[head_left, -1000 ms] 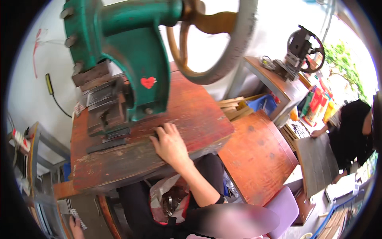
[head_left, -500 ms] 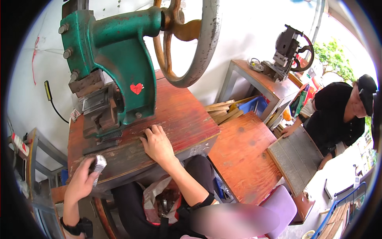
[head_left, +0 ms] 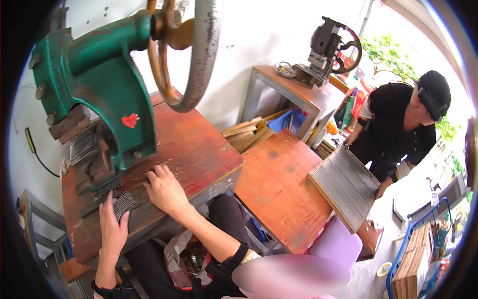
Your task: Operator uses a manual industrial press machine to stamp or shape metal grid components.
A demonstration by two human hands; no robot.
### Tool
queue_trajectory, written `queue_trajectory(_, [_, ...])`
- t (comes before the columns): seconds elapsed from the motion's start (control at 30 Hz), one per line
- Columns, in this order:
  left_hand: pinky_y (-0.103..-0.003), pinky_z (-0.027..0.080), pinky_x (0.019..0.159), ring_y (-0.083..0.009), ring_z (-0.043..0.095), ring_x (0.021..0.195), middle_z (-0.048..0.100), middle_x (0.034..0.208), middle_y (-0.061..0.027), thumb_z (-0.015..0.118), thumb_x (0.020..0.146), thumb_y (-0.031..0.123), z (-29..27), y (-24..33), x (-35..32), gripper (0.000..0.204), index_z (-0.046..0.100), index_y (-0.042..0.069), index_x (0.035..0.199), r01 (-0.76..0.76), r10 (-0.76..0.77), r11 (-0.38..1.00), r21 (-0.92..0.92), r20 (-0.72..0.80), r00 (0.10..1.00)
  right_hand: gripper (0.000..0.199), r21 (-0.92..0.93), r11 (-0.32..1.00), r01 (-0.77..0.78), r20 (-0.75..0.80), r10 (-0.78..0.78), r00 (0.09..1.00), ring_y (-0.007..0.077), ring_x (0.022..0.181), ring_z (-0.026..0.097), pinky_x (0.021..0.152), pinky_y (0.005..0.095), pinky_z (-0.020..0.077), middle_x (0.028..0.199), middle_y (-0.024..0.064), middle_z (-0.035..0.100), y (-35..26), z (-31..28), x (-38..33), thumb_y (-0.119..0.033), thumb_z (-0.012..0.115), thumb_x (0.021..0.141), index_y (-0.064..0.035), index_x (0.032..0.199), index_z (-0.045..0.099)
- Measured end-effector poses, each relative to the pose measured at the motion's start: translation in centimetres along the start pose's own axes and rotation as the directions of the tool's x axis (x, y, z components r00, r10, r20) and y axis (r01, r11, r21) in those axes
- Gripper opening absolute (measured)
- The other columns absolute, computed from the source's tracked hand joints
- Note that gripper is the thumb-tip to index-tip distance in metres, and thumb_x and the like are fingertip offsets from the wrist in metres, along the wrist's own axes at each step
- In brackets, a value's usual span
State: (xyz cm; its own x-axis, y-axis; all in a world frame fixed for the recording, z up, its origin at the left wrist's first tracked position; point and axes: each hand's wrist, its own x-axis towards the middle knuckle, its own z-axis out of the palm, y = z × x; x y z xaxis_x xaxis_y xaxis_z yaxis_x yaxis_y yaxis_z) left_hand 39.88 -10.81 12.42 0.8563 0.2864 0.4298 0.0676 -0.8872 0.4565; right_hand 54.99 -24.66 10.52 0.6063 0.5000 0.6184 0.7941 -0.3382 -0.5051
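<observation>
A green press (head_left: 107, 79) with a red heart on its frame stands on a worn wooden bench (head_left: 191, 144). At the front edge of the bench, below the press, my left hand (head_left: 113, 226) grips a small grey patterned metal piece (head_left: 124, 203) between thumb and fingers. More small dark pieces (head_left: 107, 188) lie at the foot of the press, just beyond my left fingertips. My right hand (head_left: 169, 192) rests on the bench top to the right of them, fingers apart and slightly bent, with nothing visible in it. A bag (head_left: 177, 249) of shiny metal pieces sits on my lap.
A large handwheel (head_left: 196, 60) overhangs the bench. To the right is a lower wooden table (head_left: 276, 184), where a person in black holds a ridged framed board (head_left: 343, 187). A second small press (head_left: 326, 55) stands farther back. Stacked wood (head_left: 416, 259) sits in a blue cart.
The whole view has shifted left. My left hand has moved in toward the foot of the press with the metal piece, which now shows its patterned face. My right hand stays on the bench.
</observation>
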Motion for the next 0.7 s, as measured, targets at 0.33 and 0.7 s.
queue_trajectory(0.33, [-0.041, 0.039, 0.093, -0.0348, 0.051, 0.107, 0.052, 0.113, -0.0202, 0.062, 0.081, 0.009, 0.42, -0.6, -0.66, 0.056, 0.04, 0.003, 0.132, 0.022, -0.023, 1.0, -0.019, -0.078, 0.997, 0.022, -0.014, 1.0, -0.018, 0.031, 0.019, 0.999, 0.0329, 0.096, 0.05, 0.086, 0.0386, 0.0434, 0.093, 0.0183, 0.052, -0.16, -0.07, -0.02, -0.014, 0.062, 0.079, 0.0038, 0.09, 0.057])
queue_trajectory(0.7, [-0.042, 0.04, 0.091, -0.036, 0.051, 0.104, 0.052, 0.11, -0.0212, 0.063, 0.08, 0.011, 0.1, 0.07, -0.66, 0.052, 0.044, 0.001, 0.127, 0.04, -0.049, 0.996, -0.084, -0.106, 0.993, 0.023, -0.017, 1.0, -0.024, 0.033, 0.025, 0.999, 0.032, 0.097, 0.05, 0.086, 0.0377, 0.0437, 0.094, 0.0157, 0.053, -0.41, -0.14, 0.02, -0.014, 0.062, 0.08, 0.0025, 0.095, 0.059])
